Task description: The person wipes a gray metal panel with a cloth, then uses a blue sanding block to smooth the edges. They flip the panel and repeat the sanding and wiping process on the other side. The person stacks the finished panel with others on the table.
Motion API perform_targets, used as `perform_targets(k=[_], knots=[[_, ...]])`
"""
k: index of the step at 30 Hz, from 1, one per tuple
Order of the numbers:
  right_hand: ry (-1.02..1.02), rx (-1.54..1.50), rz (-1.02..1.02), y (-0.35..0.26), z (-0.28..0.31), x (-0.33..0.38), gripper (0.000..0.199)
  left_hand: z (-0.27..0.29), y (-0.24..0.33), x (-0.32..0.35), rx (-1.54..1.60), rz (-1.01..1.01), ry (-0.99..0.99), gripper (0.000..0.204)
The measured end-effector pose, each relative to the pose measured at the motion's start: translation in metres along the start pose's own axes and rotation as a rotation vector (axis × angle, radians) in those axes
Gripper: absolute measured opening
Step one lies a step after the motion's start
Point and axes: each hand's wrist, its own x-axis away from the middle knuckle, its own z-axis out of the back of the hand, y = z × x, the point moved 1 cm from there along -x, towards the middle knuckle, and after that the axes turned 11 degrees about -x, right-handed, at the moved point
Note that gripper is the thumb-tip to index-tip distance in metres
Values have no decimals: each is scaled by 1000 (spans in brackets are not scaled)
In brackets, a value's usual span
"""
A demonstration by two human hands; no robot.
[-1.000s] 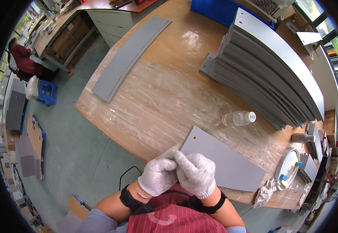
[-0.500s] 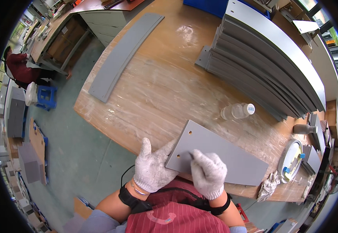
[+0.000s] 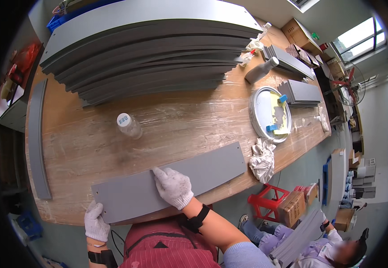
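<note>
A long, slightly curved grey panel [image 3: 203, 168] lies along the table's near edge, with small holes at its ends. My left hand [image 3: 96, 223], in a white knitted glove, grips the panel's left end at the near corner. Over the middle of the panel, my gloved right hand [image 3: 172, 186] is closed, its fingertips pointing at the far edge. Whatever its fingers hold, if anything, is hidden. A clear bottle with a white cap [image 3: 130, 126] stands beyond the panel.
A tall stack of curved grey panels [image 3: 149, 53] fills the far side; another panel [image 3: 37, 138] lies at left. A round lid [image 3: 255, 117] with blue pieces, a crumpled cloth [image 3: 262, 161] and a grey bottle [image 3: 261, 70] sit at right. A co-worker [image 3: 310, 245] holds grey panels at lower right.
The view has swung to the right. My left hand has gone from an open palm under the panel's end to gripping its corner. My right hand is now at the panel's middle.
</note>
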Motion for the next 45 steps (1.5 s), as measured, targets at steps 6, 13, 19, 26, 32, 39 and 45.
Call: perform_targets(k=[6, 13, 19, 26, 32, 39, 45], knots=[[645, 446, -428, 189, 101, 65, 24, 33, -36, -36, -316, 63, 153, 34], [424, 111, -212, 124, 68, 21, 30, 32, -36, -48, -369, 83, 180, 26], [417, 245, -405, 157, 78, 12, 24, 40, -36, -47, -381, 89, 155, 35], [589, 187, -841, 246, 148, 25, 22, 37, -45, -51, -232, 90, 225, 45], [758, -146, -779, 244, 142, 17, 22, 1, -6, -55, -34, -195, 626, 59], [820, -846, -559, 154, 176, -14, 14, 36, 48, -24, -6, -602, -29, 34], [475, -570, -702, 201, 162, 38, 16, 37, 21, -1, 104, -308, 91, 91]])
